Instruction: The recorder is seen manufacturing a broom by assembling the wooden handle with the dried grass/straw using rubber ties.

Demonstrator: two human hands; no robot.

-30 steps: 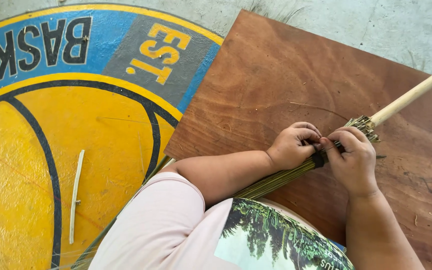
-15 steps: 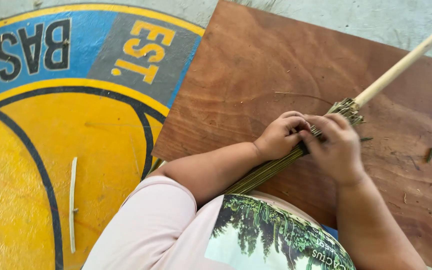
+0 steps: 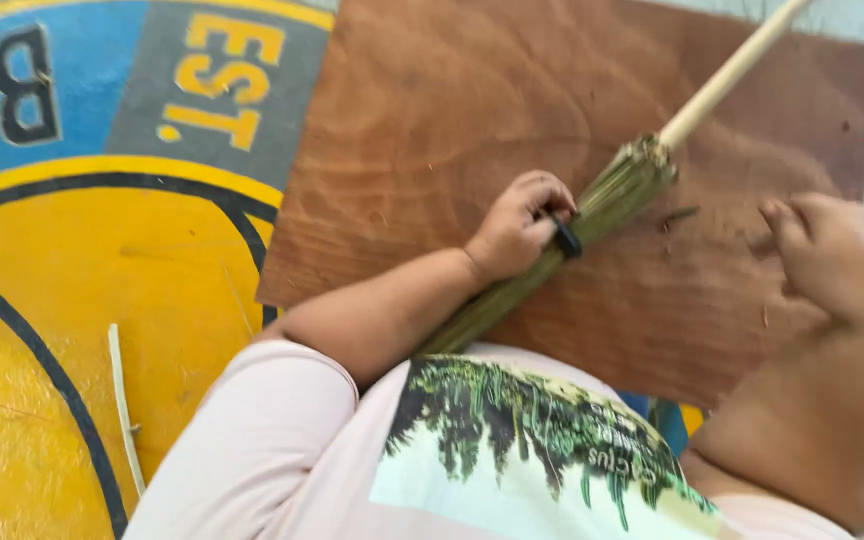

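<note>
Broom bundle (image 3: 592, 215) of green-brown stalks, bound to a pale wooden handle (image 3: 727, 75), lying flat on the brown plywood board (image 3: 432, 130) atop the painted yellow-and-blue floor (image 3: 72, 260). Changed within the last second: right hand (image 3: 837, 265), then pressed against the stalks just beside the left, now lifted clear and drawn back to the right, fingers curled into a loose fist, apparently holding nothing, though motion blur leaves that unsure. Left hand (image 3: 517, 228) kept on the bundle throughout, grip closed round the stalks right at the dark band (image 3: 566, 237). By judgement, a pause or pull between turns of the binding, with one hand alone now steadying the bundle. Long axis diagonal: handle end pointing up and to the right, off past the board's far edge; stalk end running down-left, under the left forearm toward the lap. Nearby, well apart on the yellow paint, one pale loose stick (image 3: 122, 400).
</note>
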